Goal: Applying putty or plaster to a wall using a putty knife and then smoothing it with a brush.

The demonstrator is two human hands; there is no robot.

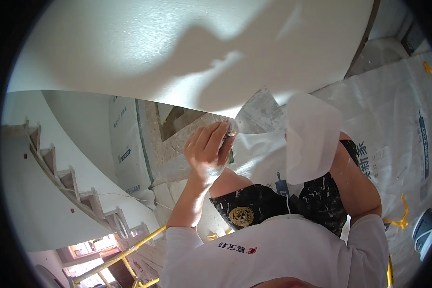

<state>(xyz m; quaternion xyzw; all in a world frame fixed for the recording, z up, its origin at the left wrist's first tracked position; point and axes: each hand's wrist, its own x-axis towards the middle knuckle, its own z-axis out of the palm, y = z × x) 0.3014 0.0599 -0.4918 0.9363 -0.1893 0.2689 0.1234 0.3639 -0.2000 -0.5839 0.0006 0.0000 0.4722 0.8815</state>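
Note:
My left hand (205, 146) is closed round the handle of a putty knife (260, 113). The knife's wide, smeared metal blade fans out up and to the right, close to the lower edge of the white wall surface (144, 53). To the right of the blade is a whitish, rounded rectangular plasterer's board (313, 139), upright before my right forearm (357, 185). The board hides nearly all of my right hand, which seems to hold it from behind.
Plastic sheeting (389, 125) covers the floor on the right. Stairs (74, 185) climb at the left, beyond a thin cord. Yellow scaffold bars (125, 254) stand lower left. A blue-and-white object (426, 230) and a yellow strap (404, 213) lie at far right.

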